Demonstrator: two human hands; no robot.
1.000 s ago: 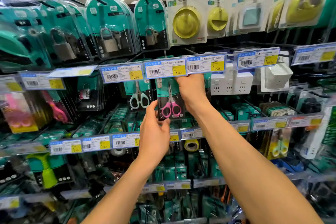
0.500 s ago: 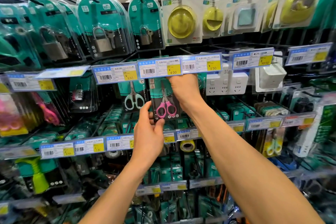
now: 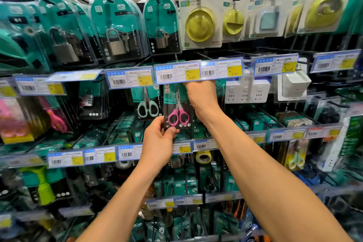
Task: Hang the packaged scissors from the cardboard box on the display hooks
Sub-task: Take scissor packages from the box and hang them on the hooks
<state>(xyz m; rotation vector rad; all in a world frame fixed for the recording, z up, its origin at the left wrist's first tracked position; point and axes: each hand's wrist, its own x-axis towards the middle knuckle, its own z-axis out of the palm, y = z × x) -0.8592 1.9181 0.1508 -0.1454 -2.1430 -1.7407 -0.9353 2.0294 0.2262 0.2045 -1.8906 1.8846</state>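
Scissors pack (image 3: pixel 177 113): L hand (image 3: pixel 158 144) below, R hand (image 3: pixel 201 97) above

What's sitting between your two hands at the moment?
In the head view, only the pink scissors pack: left hand pinches its bottom corner, right hand sits at its top, fingers hidden.

From the fingers backward, I see my left hand (image 3: pixel 157 142) and right hand (image 3: pixel 202 95) continue into bare, slim forearms.

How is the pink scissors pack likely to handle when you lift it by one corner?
The pink scissors pack is probably light: the left hand pinches just its bottom corner. It looks flat and fairly stiff, showing no bend. Its glossy cover may be slippery.
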